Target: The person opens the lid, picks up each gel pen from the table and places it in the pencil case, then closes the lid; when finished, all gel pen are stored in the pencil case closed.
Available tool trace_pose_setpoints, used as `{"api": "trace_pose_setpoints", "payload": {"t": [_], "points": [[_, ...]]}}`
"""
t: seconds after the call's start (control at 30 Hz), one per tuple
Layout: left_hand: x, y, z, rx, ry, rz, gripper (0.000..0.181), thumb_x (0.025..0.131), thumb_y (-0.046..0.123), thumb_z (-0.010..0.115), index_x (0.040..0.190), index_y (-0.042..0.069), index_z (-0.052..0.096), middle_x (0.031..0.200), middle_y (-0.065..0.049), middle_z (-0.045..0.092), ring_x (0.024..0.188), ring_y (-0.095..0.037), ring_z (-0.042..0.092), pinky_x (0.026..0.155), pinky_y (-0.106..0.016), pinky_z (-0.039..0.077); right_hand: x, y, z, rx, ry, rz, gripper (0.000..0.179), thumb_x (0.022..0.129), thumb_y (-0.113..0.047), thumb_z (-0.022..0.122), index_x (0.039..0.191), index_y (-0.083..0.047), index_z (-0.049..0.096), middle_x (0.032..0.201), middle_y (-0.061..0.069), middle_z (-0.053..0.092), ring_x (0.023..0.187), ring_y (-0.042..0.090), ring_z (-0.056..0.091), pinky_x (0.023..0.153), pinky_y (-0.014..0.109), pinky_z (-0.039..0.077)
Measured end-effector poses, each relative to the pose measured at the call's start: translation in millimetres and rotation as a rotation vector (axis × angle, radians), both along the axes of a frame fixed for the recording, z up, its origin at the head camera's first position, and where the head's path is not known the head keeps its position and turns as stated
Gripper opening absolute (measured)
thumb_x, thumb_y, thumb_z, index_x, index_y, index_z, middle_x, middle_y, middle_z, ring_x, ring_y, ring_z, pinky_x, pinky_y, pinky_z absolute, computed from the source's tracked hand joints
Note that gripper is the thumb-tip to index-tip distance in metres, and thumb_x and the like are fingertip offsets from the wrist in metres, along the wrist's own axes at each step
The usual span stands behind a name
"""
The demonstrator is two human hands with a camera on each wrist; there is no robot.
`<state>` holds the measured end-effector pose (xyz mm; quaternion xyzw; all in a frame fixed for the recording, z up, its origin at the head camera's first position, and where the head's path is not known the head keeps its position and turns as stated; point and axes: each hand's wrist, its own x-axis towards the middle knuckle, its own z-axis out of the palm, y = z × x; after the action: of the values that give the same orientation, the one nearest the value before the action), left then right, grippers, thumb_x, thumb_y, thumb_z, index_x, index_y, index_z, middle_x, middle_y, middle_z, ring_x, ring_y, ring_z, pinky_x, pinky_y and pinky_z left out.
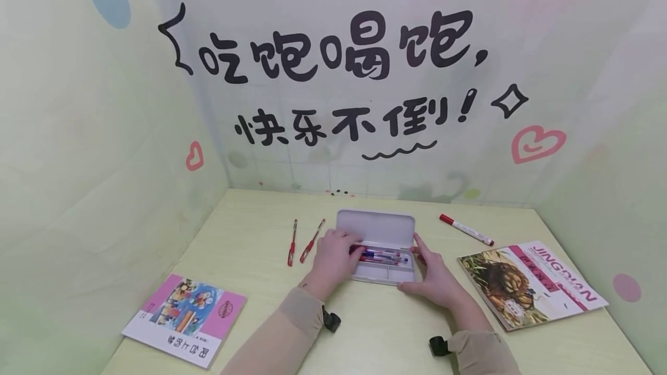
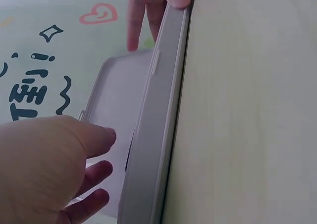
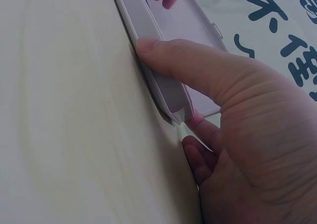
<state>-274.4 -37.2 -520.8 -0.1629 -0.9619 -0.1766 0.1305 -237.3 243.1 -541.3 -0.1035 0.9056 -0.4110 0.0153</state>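
Observation:
A pale grey pencil case (image 1: 376, 230) stands on the table with its lid raised at the back. Several red and blue pens (image 1: 383, 256) lie in its rear compartment; the front section is split by a divider. My left hand (image 1: 333, 256) hovers over the case's left end, its fingers loose and spread in the left wrist view, and it hides part of the pens. At the right end my right hand (image 1: 436, 278) holds the case, thumb (image 3: 161, 53) on the front wall and other fingers around the side.
Two red pens (image 1: 292, 245) (image 1: 311, 243) lie left of the case. Behind it to the right is a red and white marker (image 1: 466, 230). A pink book (image 1: 184, 318) lies front left, a lion-cover book (image 1: 531, 285) at right. Printed cloth walls (image 1: 333, 172) enclose the table.

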Motion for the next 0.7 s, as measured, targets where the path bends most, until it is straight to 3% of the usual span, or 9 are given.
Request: {"api": "trace_pose_setpoints", "payload": {"t": [0.13,0.37,0.47,0.53,0.7], "points": [[-8.2,-18.9,3.8,0.006,0.007,0.122,0.029,0.107,0.039,0.07,0.131,0.026,0.078,0.127,-0.002,0.078,0.113,-0.03,0.069,0.093,-0.051,0.059,0.5,0,0.4,0.014,0.005,0.001,0.141,0.076,-0.038,0.101,0.177,-0.006,0.009,0.162,0.021,0.054,0.154,0.051,0.044,0.132,0.073,0.023],[-18.8,-66.5,7.3,0.093,-0.103,0.354,0.045,0.105,0.041,0.072,0.144,0.018,0.067,0.134,-0.012,0.073,0.122,-0.038,0.067,0.103,-0.059,0.055,0.2,2,0.2,0.016,0.011,0.004,0.141,0.076,-0.038,0.101,0.176,-0.004,0.009,0.162,0.021,0.054,0.154,0.053,0.044,0.131,0.073,0.024],[-22.3,-85.4,5.9,0.08,-0.152,0.44,0.055,0.102,0.045,0.074,0.145,0.013,0.063,0.135,-0.017,0.071,0.124,-0.042,0.065,0.102,-0.061,0.055,0.2,2,-1.0,0.016,0.012,0.009,0.141,0.076,-0.039,0.101,0.176,-0.004,0.009,0.162,0.022,0.054,0.154,0.054,0.044,0.131,0.074,0.023],[-22.4,-95.7,7.4,0.067,-0.199,0.477,0.059,0.1,0.047,0.077,0.142,0.008,0.062,0.13,-0.019,0.071,0.121,-0.044,0.066,0.1,-0.063,0.055,0.1,2,-1.8,0.018,0.013,0.012,0.14,0.076,-0.039,0.101,0.177,-0.005,0.009,0.162,0.021,0.055,0.154,0.053,0.044,0.131,0.074,0.023],[-19.7,-110.8,9.2,0.065,-0.28,0.511,0.053,0.095,0.045,0.08,0.124,0.004,0.063,0.099,-0.015,0.069,0.099,-0.039,0.068,0.092,-0.06,0.057,0.1,1,-1.6,0.024,0.019,0.011,0.14,0.076,-0.04,0.101,0.177,-0.005,0.009,0.162,0.021,0.055,0.154,0.052,0.045,0.131,0.074,0.025]]}}
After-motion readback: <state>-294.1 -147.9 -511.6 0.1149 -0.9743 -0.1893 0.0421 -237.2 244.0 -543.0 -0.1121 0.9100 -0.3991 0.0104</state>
